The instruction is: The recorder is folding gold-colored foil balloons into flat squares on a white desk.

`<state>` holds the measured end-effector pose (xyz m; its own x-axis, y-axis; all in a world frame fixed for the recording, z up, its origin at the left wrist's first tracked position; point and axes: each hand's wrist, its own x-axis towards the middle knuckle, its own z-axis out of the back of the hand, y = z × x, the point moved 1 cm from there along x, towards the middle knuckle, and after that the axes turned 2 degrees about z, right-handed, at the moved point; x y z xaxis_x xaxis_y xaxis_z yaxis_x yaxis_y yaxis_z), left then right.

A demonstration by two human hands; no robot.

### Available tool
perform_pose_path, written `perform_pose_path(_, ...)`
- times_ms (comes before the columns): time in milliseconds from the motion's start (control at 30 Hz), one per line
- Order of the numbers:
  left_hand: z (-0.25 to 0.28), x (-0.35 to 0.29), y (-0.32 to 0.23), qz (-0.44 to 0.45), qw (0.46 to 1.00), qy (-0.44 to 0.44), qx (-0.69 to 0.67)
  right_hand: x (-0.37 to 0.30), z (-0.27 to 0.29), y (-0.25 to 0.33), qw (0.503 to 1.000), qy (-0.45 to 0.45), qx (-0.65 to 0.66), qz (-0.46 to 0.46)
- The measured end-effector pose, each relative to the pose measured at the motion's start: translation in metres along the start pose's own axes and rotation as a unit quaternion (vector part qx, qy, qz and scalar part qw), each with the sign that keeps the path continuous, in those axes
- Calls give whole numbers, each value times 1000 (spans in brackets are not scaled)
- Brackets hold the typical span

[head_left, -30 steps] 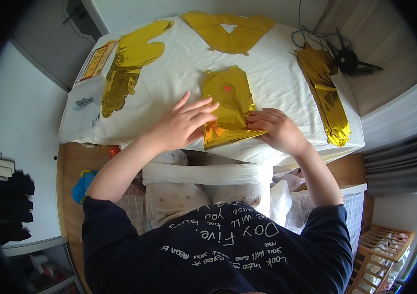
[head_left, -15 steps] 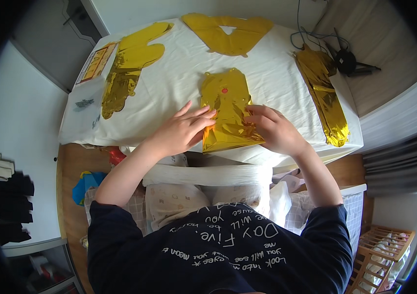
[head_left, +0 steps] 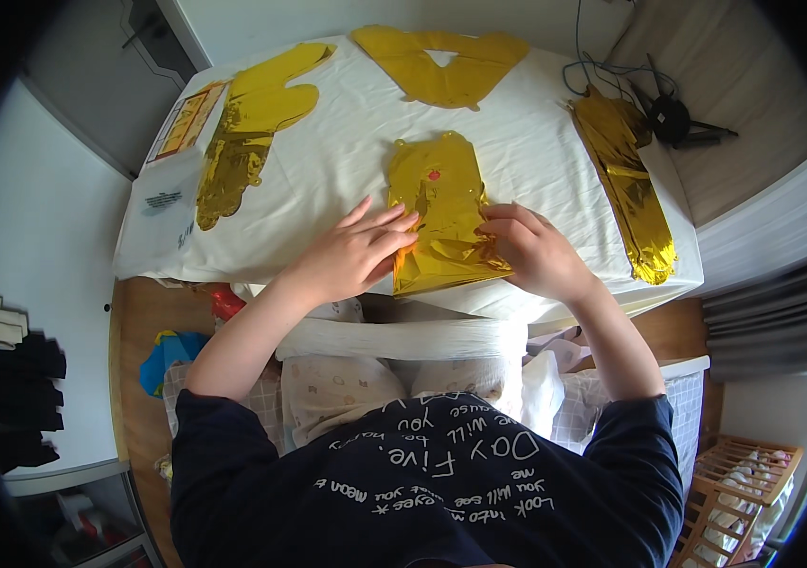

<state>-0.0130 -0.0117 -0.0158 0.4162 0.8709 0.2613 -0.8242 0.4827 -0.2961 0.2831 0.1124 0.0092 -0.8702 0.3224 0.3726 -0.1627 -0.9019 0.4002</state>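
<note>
A flat, deflated gold foil balloon (head_left: 439,199) lies in front of me near the table's close edge, with a small red spot on its upper part. My left hand (head_left: 358,248) rests at its left side, fingers stretched and somewhat apart, fingertips on the foil. My right hand (head_left: 533,248) is closed at the right side, its curled fingers pinching the balloon's crinkled edge. Around my hands the foil's lower part is creased and slightly raised, and what lies beneath it is hidden.
Other flat gold foil balloons lie on the white-covered table (head_left: 328,175): one at left (head_left: 250,123), one at the far edge (head_left: 441,68), a folded one at right (head_left: 623,180). A printed packet (head_left: 186,123) sits far left. A black router (head_left: 671,118) with cables stands far right.
My right hand has shifted very slightly, and the foil at its fingers and across the balloon's middle has settled flatter. My left hand stays in place.
</note>
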Motion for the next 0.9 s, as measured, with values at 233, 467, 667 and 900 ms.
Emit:
perform_pose_path(233,1,-1,-1,-8,1000,-2,17,2,0,5,999,29,-42,17)
perform_pose_path(467,7,-1,-7,11,1000,7,-19,-2,-3,-2,997,37,-67,33)
perform_pose_path(667,-2,-3,6,-4,1000,-8,18,7,-1,0,999,6,-34,23)
perform_pose_path(900,7,6,2,100,985,-19,-139,23,3,1,996,31,29,-73)
